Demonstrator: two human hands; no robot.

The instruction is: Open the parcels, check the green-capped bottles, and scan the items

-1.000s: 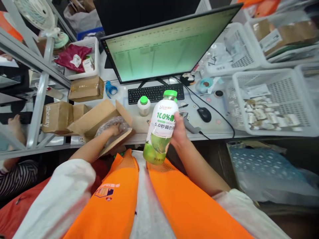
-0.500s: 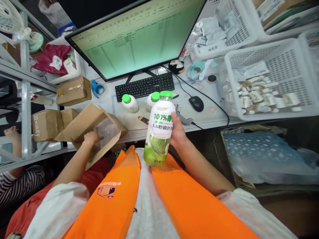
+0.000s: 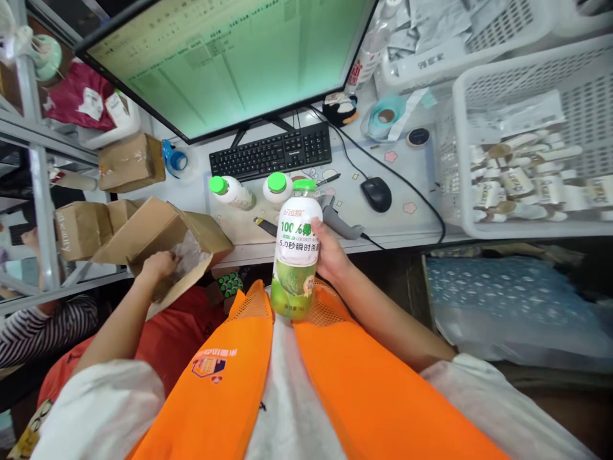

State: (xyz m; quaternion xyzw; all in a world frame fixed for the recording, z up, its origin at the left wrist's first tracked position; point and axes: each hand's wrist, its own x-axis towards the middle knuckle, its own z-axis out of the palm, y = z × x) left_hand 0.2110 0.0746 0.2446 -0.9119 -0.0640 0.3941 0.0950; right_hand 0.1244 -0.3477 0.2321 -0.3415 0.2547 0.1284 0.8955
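My right hand [image 3: 328, 249] is wrapped around the side of a coconut water bottle [image 3: 295, 255] with a green cap, held nearly upright before my vest, its printed label toward me. At the left, my left hand [image 3: 160, 265] reaches into the mouth of an open cardboard box [image 3: 158, 230], which tilts over the desk edge. Its fingers are curled at crumpled clear plastic wrap [image 3: 188, 254] inside; their tips are partly hidden. Two more green-capped bottles are on the desk: one bottle [image 3: 234, 193] leans at the left, and another bottle [image 3: 278, 186] is behind the held one.
A grey handheld scanner [image 3: 340, 220] and a box cutter [image 3: 265, 225] lie near the bottle. Behind are a keyboard [image 3: 272, 153], monitor [image 3: 230, 70] and mouse [image 3: 376, 193]. A white basket [image 3: 457, 160] holds several small packs. A co-worker's striped sleeve [image 3: 48, 329] shows at left.
The view has shifted closer to the desk. My left hand has curled its extended finger at the plastic wrap. The bottle stays in my right hand, now a little more upright.
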